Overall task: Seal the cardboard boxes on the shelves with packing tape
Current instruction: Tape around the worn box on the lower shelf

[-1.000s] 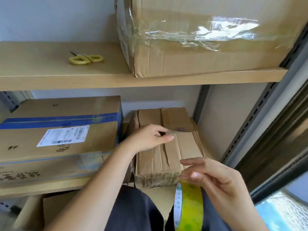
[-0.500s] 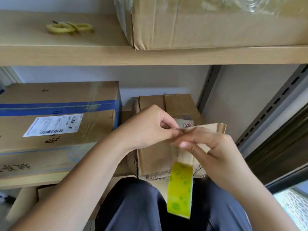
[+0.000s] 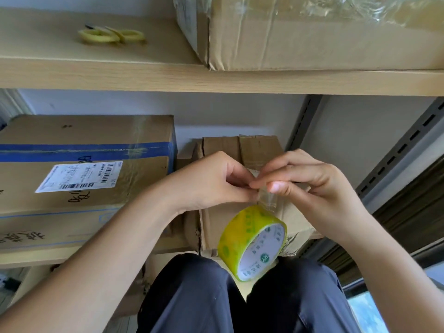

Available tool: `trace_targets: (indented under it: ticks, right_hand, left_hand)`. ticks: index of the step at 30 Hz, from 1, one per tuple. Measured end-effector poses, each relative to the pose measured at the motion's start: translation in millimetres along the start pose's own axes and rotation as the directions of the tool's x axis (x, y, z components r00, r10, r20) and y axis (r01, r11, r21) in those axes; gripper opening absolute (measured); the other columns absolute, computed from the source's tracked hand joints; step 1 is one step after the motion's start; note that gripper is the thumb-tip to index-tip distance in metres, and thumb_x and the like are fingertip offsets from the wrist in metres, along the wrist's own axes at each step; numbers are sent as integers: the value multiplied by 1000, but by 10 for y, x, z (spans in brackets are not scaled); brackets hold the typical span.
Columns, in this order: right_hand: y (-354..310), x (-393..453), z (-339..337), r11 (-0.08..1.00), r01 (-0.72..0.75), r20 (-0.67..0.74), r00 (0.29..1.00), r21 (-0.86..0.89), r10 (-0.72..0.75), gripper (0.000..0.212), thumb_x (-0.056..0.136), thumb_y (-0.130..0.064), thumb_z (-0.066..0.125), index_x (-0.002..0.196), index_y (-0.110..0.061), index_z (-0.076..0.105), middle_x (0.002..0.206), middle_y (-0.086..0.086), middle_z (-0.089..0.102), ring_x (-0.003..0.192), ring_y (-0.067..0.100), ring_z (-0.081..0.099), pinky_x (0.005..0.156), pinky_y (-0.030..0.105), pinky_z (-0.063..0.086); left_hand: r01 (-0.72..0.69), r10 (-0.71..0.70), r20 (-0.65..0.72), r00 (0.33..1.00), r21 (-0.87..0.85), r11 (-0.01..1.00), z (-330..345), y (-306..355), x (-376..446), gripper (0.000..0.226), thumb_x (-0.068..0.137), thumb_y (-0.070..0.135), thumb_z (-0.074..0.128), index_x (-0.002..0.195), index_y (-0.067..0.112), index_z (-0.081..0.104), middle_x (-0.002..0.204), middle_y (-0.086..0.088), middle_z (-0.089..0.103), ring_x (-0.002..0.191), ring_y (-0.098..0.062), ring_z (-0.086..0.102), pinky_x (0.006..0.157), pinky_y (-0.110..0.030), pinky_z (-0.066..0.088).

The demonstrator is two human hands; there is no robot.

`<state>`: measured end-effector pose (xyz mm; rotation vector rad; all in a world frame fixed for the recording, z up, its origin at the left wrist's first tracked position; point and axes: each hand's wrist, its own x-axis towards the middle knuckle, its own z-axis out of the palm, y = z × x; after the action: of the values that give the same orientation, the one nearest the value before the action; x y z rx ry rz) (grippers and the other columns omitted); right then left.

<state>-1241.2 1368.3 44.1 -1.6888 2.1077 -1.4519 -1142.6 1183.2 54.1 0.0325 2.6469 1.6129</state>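
Observation:
A small brown cardboard box (image 3: 258, 149) stands on the lower shelf, its top flaps meeting at a centre seam. In front of it my left hand (image 3: 216, 181) and my right hand (image 3: 310, 186) meet fingertip to fingertip, both pinching the free end of clear tape (image 3: 265, 199). The yellow-green tape roll (image 3: 249, 241) hangs from that strip below my hands, over my lap. The hands hide most of the small box's top.
A large box with a blue stripe and a white label (image 3: 81, 164) fills the lower shelf's left. On the upper shelf (image 3: 216, 80) lie yellow-handled scissors (image 3: 110, 36) and a big taped box (image 3: 312, 37). Slotted metal uprights (image 3: 394, 159) run at right.
My right hand rose from my lap to meet the left hand at the small box. The roll left my right hand's grip and now dangles from the pulled strip.

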Motion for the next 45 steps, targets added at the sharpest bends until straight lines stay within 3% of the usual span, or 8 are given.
trace_targets:
  ticks: [6, 13, 20, 24, 28, 33, 39, 45]
  right_hand:
    - [-226, -241, -4, 980, -13, 145, 989, 197, -16, 28, 92, -40, 62, 98, -20, 80, 91, -6, 68, 86, 16, 67, 76, 19, 48]
    - [-300, -386, -133, 909, -177, 193, 975, 377, 110, 28, 88, -40, 68, 94, -15, 79, 78, 3, 72, 72, 22, 69, 70, 27, 56]
    - [-302, -252, -22, 989, -127, -153, 982, -78, 114, 14, 85, -16, 75, 89, -29, 79, 81, -10, 73, 79, 9, 68, 73, 16, 50]
    - [-401, -292, -8, 980, -140, -286, 953, -140, 95, 20, 85, -15, 75, 84, -34, 78, 74, -18, 69, 70, 3, 65, 67, 8, 44]
    - [-539, -381, -92, 985, -166, -279, 949, -54, 145, 16, 84, -16, 75, 82, -32, 78, 71, -15, 71, 60, 3, 69, 62, 24, 57]
    - [-415, -347, -37, 972, -202, -235, 957, -121, 170, 13, 86, -18, 75, 88, -30, 81, 73, -14, 71, 66, 11, 68, 67, 30, 58]
    - [-346, -231, -15, 966, -195, -270, 952, -171, 144, 19, 87, -15, 75, 80, -31, 79, 69, -16, 71, 63, 2, 67, 61, 16, 54]
    - [-320, -166, 2, 897, -207, -342, 937, -390, 68, 10, 87, -33, 68, 83, -35, 77, 75, -14, 68, 72, 9, 64, 63, 35, 54]
  left_hand:
    - [-44, 45, 31, 999, -7, 999, 89, 17, -31, 11, 85, 13, 77, 91, 21, 78, 83, 11, 76, 80, 1, 68, 75, -18, 52]
    - [-65, 95, -95, 991, 279, 958, 258, 113, -17, 21, 84, 47, 74, 77, 28, 78, 67, 9, 69, 64, -1, 56, 64, -32, 49]
    - [-52, 102, -184, 978, 258, 965, 342, 113, -14, 24, 85, 28, 75, 64, 40, 70, 51, 21, 57, 55, 9, 48, 55, -13, 37]
    - [-58, 105, -167, 980, 264, 963, 326, 98, -23, 26, 84, 30, 74, 70, 51, 71, 69, 28, 70, 70, 13, 61, 68, -15, 49]
    - [-30, 81, -188, 979, 258, 966, 329, 74, 13, 10, 83, 39, 74, 79, 32, 80, 74, 12, 74, 74, -8, 67, 75, -43, 55]
    - [-68, 116, -181, 977, 250, 966, 376, 115, -2, 7, 84, 34, 75, 84, 30, 81, 72, 11, 73, 69, -8, 66, 68, -37, 57]
    - [-90, 122, -140, 983, 215, 973, 352, 112, -8, 18, 84, 29, 76, 72, 43, 74, 74, 16, 74, 73, -3, 68, 72, -34, 57]
    - [-112, 132, -119, 984, 157, 981, 330, 97, 27, 7, 88, 28, 74, 91, 28, 81, 82, 15, 76, 79, 5, 66, 79, -34, 56]
